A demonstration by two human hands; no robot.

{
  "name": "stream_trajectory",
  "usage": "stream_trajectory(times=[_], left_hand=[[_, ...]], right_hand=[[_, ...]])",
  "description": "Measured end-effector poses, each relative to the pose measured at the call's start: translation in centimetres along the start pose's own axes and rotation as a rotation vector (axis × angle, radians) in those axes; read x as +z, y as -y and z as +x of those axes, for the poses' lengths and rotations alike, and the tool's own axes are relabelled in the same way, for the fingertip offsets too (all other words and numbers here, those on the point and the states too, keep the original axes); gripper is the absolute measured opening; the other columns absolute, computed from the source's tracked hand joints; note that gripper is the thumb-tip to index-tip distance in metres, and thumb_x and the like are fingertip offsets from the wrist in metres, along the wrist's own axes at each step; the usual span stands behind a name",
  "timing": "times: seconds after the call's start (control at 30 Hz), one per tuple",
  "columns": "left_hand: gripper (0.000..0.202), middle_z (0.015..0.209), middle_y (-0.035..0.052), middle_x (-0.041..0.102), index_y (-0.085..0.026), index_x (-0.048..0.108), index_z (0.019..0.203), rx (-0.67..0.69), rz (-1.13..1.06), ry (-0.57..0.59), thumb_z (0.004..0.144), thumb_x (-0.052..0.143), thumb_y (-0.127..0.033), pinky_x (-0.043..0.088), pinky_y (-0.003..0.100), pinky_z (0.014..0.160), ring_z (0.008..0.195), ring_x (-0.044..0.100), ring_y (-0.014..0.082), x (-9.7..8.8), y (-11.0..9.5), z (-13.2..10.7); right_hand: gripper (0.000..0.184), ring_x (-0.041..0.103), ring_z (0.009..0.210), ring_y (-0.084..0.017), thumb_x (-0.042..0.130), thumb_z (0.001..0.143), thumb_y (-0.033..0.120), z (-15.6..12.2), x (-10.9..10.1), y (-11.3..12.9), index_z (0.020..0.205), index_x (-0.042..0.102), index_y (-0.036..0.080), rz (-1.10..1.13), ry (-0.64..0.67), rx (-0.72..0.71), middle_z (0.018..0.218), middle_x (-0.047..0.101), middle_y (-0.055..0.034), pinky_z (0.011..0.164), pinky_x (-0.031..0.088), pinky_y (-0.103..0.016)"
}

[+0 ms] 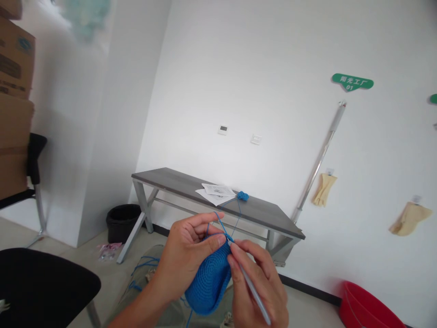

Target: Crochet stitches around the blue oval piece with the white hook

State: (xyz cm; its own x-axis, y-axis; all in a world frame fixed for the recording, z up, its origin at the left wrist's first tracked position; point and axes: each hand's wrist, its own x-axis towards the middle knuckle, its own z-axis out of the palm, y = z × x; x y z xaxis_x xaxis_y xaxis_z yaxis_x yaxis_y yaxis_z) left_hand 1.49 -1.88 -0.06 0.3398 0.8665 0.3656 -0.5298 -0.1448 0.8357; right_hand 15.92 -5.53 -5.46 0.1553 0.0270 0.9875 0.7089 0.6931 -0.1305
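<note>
A blue crocheted piece (208,282), rounded and cupped, hangs between my hands above my lap. My left hand (186,248) pinches its upper edge between thumb and fingers, with blue yarn (220,221) running over the raised index finger. In my right hand (261,278) is a grey-handled crochet hook (254,294), gripped like a pen. The hook's tip is at the edge of the piece, close to my left thumb, where the yarn meets it. From there a thin strand leads up toward a small blue yarn bundle (242,196) on the bench.
A long grey bench (269,214) against the wall holds printed papers (218,191). To the left are a black chair (44,287), a black bin (119,218) and stacked cardboard boxes (15,136). A red bucket (365,305) stands at lower right. Loose blue yarn (136,284) lies by my legs.
</note>
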Motion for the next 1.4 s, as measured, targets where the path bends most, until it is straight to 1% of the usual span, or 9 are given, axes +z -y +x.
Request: stream_trajectory(times=[0.07, 0.2, 0.4, 0.6, 0.73, 0.9, 1.13, 1.23, 1.4], left_hand=[[0.069, 0.082, 0.0049, 0.076, -0.011, 0.075, 0.12, -0.049, -0.039, 0.01, 0.061, 0.099, -0.035, 0.049, 0.02, 0.06, 0.068, 0.067, 0.0127, 0.0, -0.2, 0.0], [0.069, 0.076, 0.003, 0.073, -0.011, 0.074, 0.12, -0.122, -0.096, 0.06, 0.059, 0.1, -0.033, 0.045, 0.019, 0.054, 0.059, 0.062, 0.0097, -0.2, -0.6, 0.0], [0.067, 0.075, 0.0027, 0.072, -0.012, 0.074, 0.118, -0.159, -0.084, 0.092, 0.061, 0.099, -0.034, 0.045, 0.02, 0.054, 0.058, 0.062, 0.0107, -0.8, -0.6, 0.1], [0.067, 0.078, 0.0019, 0.073, -0.011, 0.073, 0.119, -0.096, 0.033, 0.068, 0.061, 0.098, -0.034, 0.046, 0.019, 0.056, 0.061, 0.06, 0.009, -1.1, -0.7, 0.1], [0.06, 0.082, 0.0026, 0.074, -0.012, 0.072, 0.121, -0.039, 0.123, 0.06, 0.07, 0.092, -0.034, 0.048, 0.02, 0.06, 0.065, 0.061, 0.0098, -1.5, -0.5, 0.3], [0.05, 0.083, 0.0036, 0.076, -0.01, 0.074, 0.119, 0.064, 0.308, 0.021, 0.074, 0.085, -0.029, 0.052, 0.023, 0.068, 0.072, 0.066, 0.0131, -1.8, -0.6, 0.5], [0.039, 0.085, 0.0053, 0.078, -0.012, 0.079, 0.113, 0.134, 0.532, -0.023, 0.077, 0.079, -0.027, 0.055, 0.028, 0.076, 0.08, 0.071, 0.0194, -1.5, -0.9, 0.7], [0.035, 0.084, 0.0043, 0.078, -0.015, 0.081, 0.111, 0.163, 0.601, -0.012, 0.079, 0.077, -0.026, 0.055, 0.028, 0.078, 0.081, 0.071, 0.0195, -1.4, -1.0, 0.8], [0.033, 0.085, 0.0027, 0.079, -0.018, 0.082, 0.113, 0.193, 0.676, 0.018, 0.082, 0.075, -0.025, 0.055, 0.027, 0.079, 0.082, 0.072, 0.019, -1.6, -1.0, 0.7]], right_hand=[[0.048, 0.074, 0.091, -0.018, 0.069, 0.088, 0.0, -0.3, 0.3, 0.1, 0.126, 0.077, 0.028, -0.064, 0.002, -0.144, 0.113, 0.074, -0.0076, 0.073, 0.064, -0.028], [0.062, 0.07, 0.101, -0.021, 0.068, 0.084, -0.009, -0.5, 0.6, 0.0, 0.135, 0.071, 0.026, -0.148, -0.004, -0.287, 0.12, 0.069, -0.0091, 0.079, 0.062, -0.033], [0.053, 0.067, 0.104, -0.024, 0.071, 0.083, -0.008, 0.2, -0.6, -0.7, 0.128, 0.074, 0.02, -0.129, 0.107, -0.361, 0.119, 0.072, -0.0108, 0.074, 0.061, -0.036], [0.045, 0.066, 0.099, -0.023, 0.071, 0.083, -0.008, 1.1, -2.1, -1.4, 0.122, 0.075, 0.016, -0.057, 0.23, -0.383, 0.117, 0.075, -0.0132, 0.075, 0.062, -0.038], [0.041, 0.068, 0.098, -0.024, 0.07, 0.085, -0.006, 1.5, -2.8, -1.5, 0.12, 0.075, 0.015, -0.07, 0.293, -0.373, 0.115, 0.077, -0.0139, 0.077, 0.062, -0.039], [0.029, 0.07, 0.099, -0.024, 0.07, 0.09, 0.003, 2.1, -3.5, -1.7, 0.116, 0.077, 0.015, -0.154, 0.315, -0.464, 0.108, 0.08, -0.0117, 0.078, 0.061, -0.036], [0.025, 0.075, 0.105, -0.023, 0.062, 0.098, 0.012, 3.9, -5.3, -1.3, 0.119, 0.074, 0.019, -0.298, 0.535, -0.572, 0.111, 0.082, -0.0079, 0.075, 0.061, -0.032], [0.024, 0.076, 0.103, -0.022, 0.058, 0.099, 0.014, 4.4, -5.6, -1.4, 0.116, 0.074, 0.02, -0.304, 0.518, -0.623, 0.109, 0.083, -0.0068, 0.074, 0.061, -0.033], [0.025, 0.077, 0.097, -0.022, 0.062, 0.096, 0.011, 4.7, -5.5, -1.5, 0.116, 0.073, 0.02, -0.245, 0.532, -0.59, 0.105, 0.083, -0.0068, 0.073, 0.063, -0.033]])
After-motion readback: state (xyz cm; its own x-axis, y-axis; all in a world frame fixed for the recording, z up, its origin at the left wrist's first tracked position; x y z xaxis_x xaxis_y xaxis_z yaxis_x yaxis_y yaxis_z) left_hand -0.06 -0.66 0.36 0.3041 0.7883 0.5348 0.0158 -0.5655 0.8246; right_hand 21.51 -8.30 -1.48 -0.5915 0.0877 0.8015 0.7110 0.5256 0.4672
